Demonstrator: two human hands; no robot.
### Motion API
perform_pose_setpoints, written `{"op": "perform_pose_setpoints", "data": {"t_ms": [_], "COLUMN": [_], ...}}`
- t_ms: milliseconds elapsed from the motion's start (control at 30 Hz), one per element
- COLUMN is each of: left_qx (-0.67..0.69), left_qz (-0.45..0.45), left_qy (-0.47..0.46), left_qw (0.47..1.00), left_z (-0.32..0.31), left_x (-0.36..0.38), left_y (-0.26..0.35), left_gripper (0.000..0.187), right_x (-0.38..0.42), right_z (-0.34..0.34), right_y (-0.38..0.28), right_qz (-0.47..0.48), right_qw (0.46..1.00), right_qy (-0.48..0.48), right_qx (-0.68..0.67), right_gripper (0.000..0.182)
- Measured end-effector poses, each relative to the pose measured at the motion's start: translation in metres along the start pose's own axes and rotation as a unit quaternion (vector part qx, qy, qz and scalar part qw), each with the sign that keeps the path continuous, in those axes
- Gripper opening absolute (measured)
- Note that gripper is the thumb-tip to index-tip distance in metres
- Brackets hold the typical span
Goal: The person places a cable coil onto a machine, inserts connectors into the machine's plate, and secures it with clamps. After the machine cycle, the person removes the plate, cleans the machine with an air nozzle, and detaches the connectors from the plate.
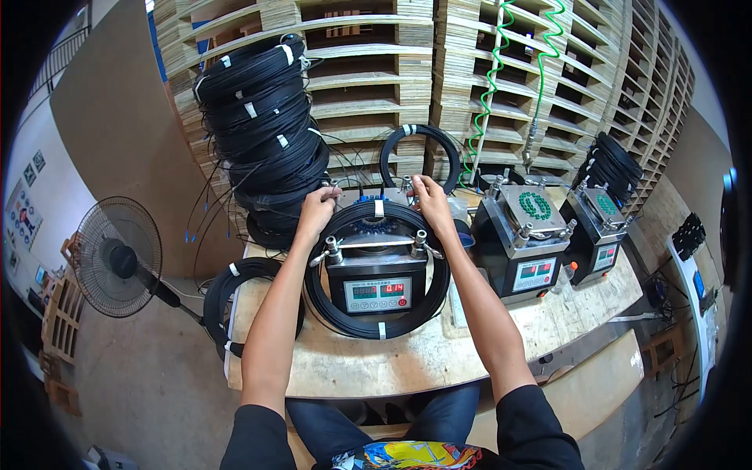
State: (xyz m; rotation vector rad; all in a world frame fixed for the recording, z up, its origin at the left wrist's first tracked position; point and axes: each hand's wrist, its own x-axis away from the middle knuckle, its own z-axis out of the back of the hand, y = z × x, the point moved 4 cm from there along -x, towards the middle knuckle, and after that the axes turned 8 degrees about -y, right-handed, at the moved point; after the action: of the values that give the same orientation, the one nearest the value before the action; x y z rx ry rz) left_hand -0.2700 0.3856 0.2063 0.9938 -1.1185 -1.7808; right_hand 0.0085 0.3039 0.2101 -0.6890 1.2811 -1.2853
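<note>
A black cable coil (381,327) with white tape bands hangs around the front of a polishing machine (378,270), whose red display reads 0.14. My left hand (319,207) is at the machine's back left corner, its fingers pressed together at a corner post; what they grip is too small to tell. At the back right corner my right hand (428,197) has its fingers closed at another post, and its grip is likewise unclear. Between my hands, blue connectors with thin black cables stand at the rear of the machine's top plate.
A tall stack of black coils (270,133) rises at the left behind the table (352,368). Another coil (235,305) lies at the left edge. Two more machines (526,235) (599,227) stand right. A fan (119,257) is far left; wooden pallets (368,70) line the back.
</note>
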Motion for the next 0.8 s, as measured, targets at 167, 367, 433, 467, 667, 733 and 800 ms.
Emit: {"op": "perform_pose_setpoints", "data": {"t_ms": [167, 367, 433, 467, 667, 733, 800], "left_qx": [-0.009, -0.014, -0.02, -0.02, 0.008, 0.001, 0.0], "left_qz": [0.012, 0.003, -0.005, -0.005, 0.007, 0.003, 0.003], "left_qy": [0.0, -0.001, 0.006, 0.006, -0.004, -0.003, -0.003], "left_qw": [1.0, 1.0, 1.0, 1.0, 1.0, 1.0, 1.0], "left_z": [-0.0003, 0.0, 0.0004, 0.0003, -0.0006, -0.0016, -0.0019], "left_x": [0.002, -0.0001, -0.0005, -0.0008, -0.0004, 0.0007, 0.001], "left_y": [0.003, -0.0003, -0.0002, -0.0005, -0.0005, 0.0017, 0.002], "left_gripper": [0.035, 0.035, 0.036, 0.036, 0.036, 0.037, 0.037], "right_x": [0.0015, 0.0003, 0.0005, 0.0004, -0.0007, 0.0021, 0.0018], "right_z": [0.0, -0.0004, -0.0005, -0.0002, 0.0003, 0.0011, 0.0011], "right_y": [-0.0022, -0.0003, -0.0014, -0.0017, 0.0013, -0.0023, -0.002], "right_qz": [-0.011, 0.0, 0.006, 0.006, -0.002, -0.019, -0.013], "right_qw": [1.0, 1.0, 1.0, 1.0, 1.0, 1.0, 1.0], "right_qy": [-0.002, -0.001, -0.003, -0.003, -0.001, -0.006, -0.003], "right_qx": [0.011, 0.001, -0.003, -0.003, -0.006, -0.001, 0.0], "right_gripper": [0.047, 0.048, 0.048, 0.048, 0.047, 0.047, 0.046]}}
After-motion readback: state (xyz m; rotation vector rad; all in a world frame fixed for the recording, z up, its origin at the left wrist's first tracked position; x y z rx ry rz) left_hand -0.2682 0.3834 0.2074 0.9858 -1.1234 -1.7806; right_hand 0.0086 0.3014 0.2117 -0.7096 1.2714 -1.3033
